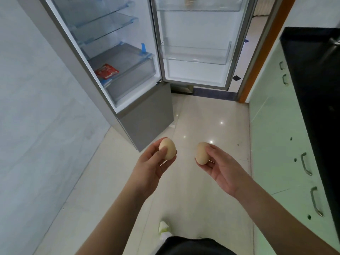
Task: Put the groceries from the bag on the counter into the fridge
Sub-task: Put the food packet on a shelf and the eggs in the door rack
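Note:
My left hand [150, 163] holds a pale brown egg [168, 147] between thumb and fingers. A second egg [201, 153] of the same colour is held by my right hand [223, 167]. Both hands hover over the floor in front of the open fridge [128, 100]. The fridge door [198, 74] is swung wide open to the right. A red packet [107, 71] lies on the lid of the lowest drawer inside. One egg-coloured item [190, 1] sits in the top door bin, partly cut off by the frame. The bag is not in view.
A black counter [312, 85] runs along the right over pale green cabinet drawers [279, 144] with metal handles. A white wall is on the left. Glass shelves [103, 21] and a clear door bin [196, 56] stand bare. Shiny floor tiles lie between me and the fridge.

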